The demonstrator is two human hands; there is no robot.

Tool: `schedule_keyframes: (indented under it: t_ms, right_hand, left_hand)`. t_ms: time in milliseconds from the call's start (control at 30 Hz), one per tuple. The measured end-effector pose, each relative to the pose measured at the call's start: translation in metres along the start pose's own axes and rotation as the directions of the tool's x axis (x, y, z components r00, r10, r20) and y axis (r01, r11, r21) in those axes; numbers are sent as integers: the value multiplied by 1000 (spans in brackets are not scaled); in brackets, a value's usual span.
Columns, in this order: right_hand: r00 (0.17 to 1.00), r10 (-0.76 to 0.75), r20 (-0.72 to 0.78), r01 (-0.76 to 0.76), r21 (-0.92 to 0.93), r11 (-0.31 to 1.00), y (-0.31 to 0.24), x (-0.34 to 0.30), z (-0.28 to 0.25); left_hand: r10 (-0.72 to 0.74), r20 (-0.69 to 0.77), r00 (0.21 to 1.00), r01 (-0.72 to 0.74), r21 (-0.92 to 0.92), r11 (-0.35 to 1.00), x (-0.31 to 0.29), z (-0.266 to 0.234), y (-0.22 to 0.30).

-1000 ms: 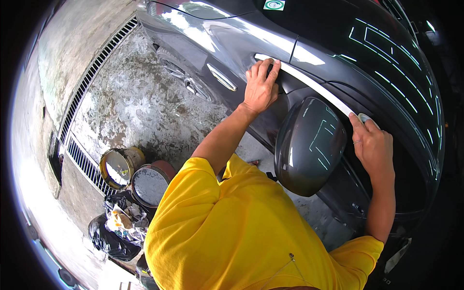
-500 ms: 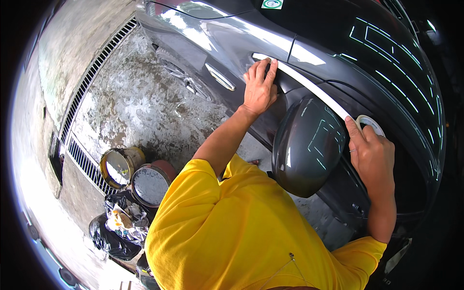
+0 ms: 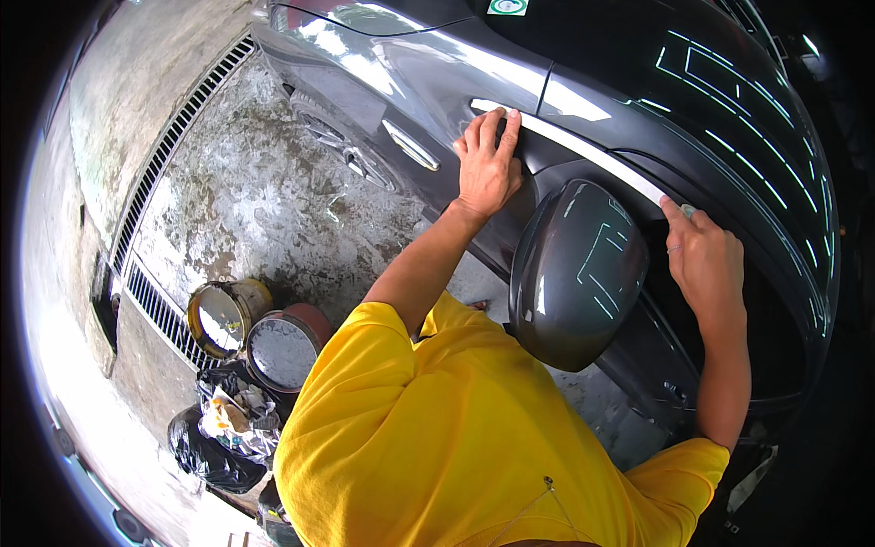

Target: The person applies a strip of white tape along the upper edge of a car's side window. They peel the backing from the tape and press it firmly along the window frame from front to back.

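A strip of white masking tape (image 3: 592,153) runs along the dark grey car (image 3: 406,68), from the front of the door edge area past the side mirror (image 3: 579,283). My left hand (image 3: 489,169) presses its fingertips on the far left end of the strip, fingers partly spread and gripping nothing. At the strip's right end, my right hand (image 3: 706,260) is closed around the tape roll (image 3: 688,211), its index finger lying on the tape. Most of the roll is hidden behind that hand.
The side mirror juts out between my forearms. A chrome-edged trim piece (image 3: 410,144) sits on the car's side, above a front wheel (image 3: 342,146). Two buckets (image 3: 283,351), black rubbish bags (image 3: 210,447) and a drain grate (image 3: 173,310) lie to the left.
My right hand has shifted slightly right and turned over the roll, which now shows less. The tape's right end lies closer to the car. My left hand stays at the strip's left end.
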State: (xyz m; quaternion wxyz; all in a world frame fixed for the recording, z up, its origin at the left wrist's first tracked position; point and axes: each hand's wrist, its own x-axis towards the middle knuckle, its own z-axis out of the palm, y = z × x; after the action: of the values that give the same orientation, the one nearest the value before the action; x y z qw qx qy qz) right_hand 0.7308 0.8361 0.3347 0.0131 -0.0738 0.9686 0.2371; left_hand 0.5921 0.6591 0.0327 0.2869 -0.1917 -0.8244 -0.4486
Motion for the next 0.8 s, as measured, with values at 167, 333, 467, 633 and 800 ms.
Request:
schedule_keyframes:
  t_ms: [167,333,467,633,800]
  right_hand:
    - [995,82,65,-81,-15,997,-1,8,-1]
    - [992,110,65,-110,-4,994,-3,10,1]
    - [991,121,64,-119,-33,992,-6,10,4]
    - [986,151,73,-143,-109,984,-12,12,6]
    - [977,190,96,-174,-150,973,-17,14,8]
  left_hand:
    - [17,-10,1000,-17,7,1000,0,-2,3]
    - [80,14,997,-80,22,997,2,-5,6]
    - [100,14,995,-100,21,995,3,-2,7]
    - [127,33,991,-128,18,992,6,-3,14]
    - [205,61,977,-208,38,977,12,-4,12]
